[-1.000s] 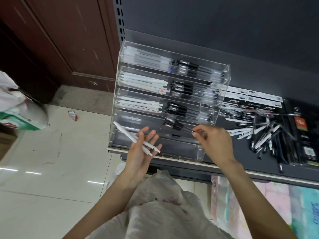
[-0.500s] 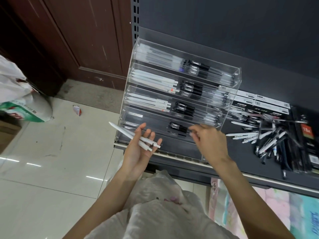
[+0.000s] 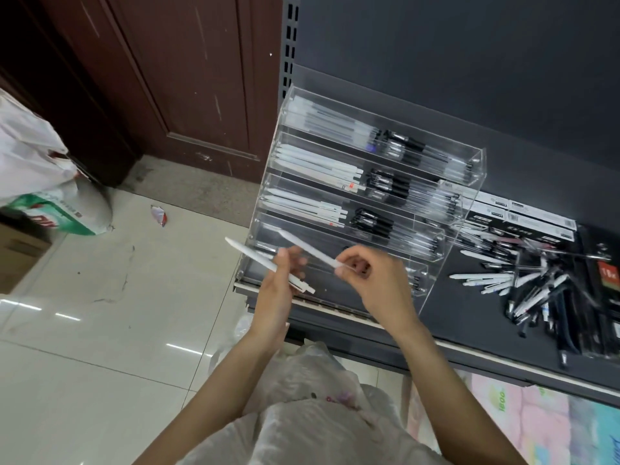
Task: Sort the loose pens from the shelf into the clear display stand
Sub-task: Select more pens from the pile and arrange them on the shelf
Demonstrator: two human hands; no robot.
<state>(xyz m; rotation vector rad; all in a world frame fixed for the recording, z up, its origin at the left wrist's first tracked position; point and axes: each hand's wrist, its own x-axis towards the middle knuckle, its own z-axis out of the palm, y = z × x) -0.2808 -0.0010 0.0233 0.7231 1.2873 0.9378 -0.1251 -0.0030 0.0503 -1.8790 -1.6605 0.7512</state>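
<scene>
The clear display stand (image 3: pixel 476 169) stands on the dark shelf (image 3: pixel 469 317), with tiers of white and black pens laid in rows. My left hand (image 3: pixel 278 290) holds a white pen (image 3: pixel 248 255) across its fingers, in front of the stand's lowest tier. My right hand (image 3: pixel 375 280) pinches the end of a second white pen (image 3: pixel 307 248), whose tip points up and left over the lower tiers. A pile of loose pens (image 3: pixel 523 290), white and black, lies on the shelf to the right of the stand.
Boxed pen packs (image 3: pixel 523 219) lie behind the loose pile. Left of the shelf is tiled floor (image 3: pixel 84 330) with a white-and-green sack (image 3: pixel 50 209), a cardboard box (image 3: pixel 16 256) and a brown wooden door (image 3: pixel 167 78). A plastic bag (image 3: pixel 308 414) hangs below my arms.
My right hand left the stand's lower tier, came to my left hand and took one white pen from it. My left hand now holds fewer pens. The view shifted left.
</scene>
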